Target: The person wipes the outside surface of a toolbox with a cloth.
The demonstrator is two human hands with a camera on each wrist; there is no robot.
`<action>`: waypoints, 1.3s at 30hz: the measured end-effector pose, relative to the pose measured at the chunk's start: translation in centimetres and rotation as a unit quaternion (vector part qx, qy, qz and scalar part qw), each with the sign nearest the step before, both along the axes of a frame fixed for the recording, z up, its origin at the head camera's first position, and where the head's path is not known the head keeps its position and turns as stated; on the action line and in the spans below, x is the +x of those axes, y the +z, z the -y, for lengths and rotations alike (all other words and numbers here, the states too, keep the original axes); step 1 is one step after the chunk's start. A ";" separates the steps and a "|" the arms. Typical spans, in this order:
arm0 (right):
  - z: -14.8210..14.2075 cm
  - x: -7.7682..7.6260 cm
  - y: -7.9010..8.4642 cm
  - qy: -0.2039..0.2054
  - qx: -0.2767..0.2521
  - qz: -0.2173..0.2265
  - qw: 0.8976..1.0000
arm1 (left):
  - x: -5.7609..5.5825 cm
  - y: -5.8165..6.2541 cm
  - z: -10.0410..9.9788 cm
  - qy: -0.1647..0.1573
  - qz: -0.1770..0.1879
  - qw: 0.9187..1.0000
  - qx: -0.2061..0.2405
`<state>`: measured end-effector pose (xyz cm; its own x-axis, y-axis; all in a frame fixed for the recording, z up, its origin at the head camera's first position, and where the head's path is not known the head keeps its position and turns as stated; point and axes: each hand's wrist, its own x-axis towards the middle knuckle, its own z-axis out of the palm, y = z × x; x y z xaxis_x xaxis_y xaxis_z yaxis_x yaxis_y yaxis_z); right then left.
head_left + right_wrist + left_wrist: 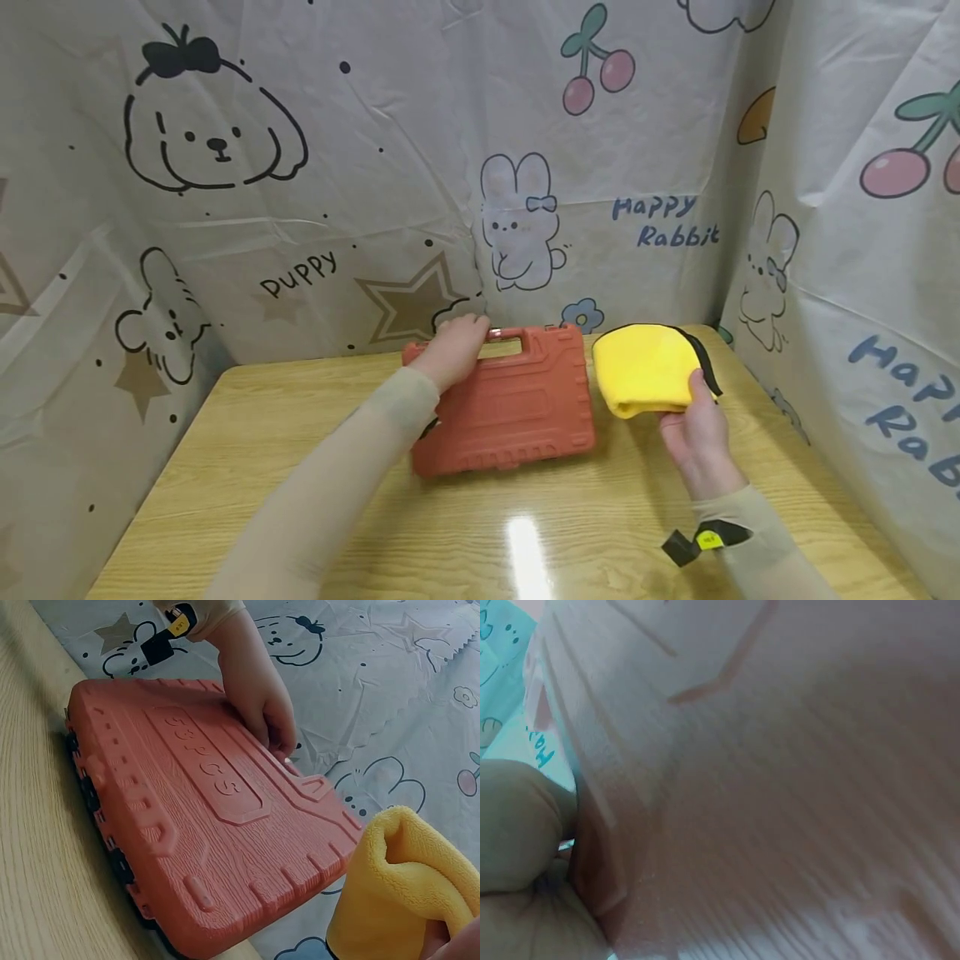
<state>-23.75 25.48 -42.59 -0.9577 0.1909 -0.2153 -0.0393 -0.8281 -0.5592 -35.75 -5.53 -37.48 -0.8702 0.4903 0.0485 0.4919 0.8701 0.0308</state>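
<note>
A red plastic case (517, 408) with "53PCS" moulded on its face is tilted up, its handle side at the top. My left hand (456, 343) grips it by that top side, next to the handle opening. In the right wrist view the left hand (261, 705) has its fingers bent over the case's edge. Close up in the left wrist view, the case (765, 780) fills most of the picture beside the curled fingers (517, 825). To the right, my right hand (702, 433) holds a folded yellow cloth (648, 367) with black edging, thumb on top. Whether the case touches the table cannot be told.
Light wooden table (300, 433) lies beneath both things. White printed sheets (405, 108) with cartoon animals hang behind it and along both sides. A black strap with a yellow label (708, 540) is around the right wrist.
</note>
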 end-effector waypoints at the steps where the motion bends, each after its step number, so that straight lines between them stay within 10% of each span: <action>1: 0.0 0.0 0.0 -0.001 0.004 -0.001 1.000 | 0.1 0.1 0.1 0.001 -0.013 1.000 0.000; 22: 0.4 0.3 0.2 -0.032 0.005 0.001 0.999 | 3.3 0.9 1.0 -0.031 -0.162 0.986 -0.022; 39: 0.7 0.7 0.3 -0.044 0.000 0.001 0.999 | 5.0 1.8 -0.2 -0.015 -0.114 0.993 -0.036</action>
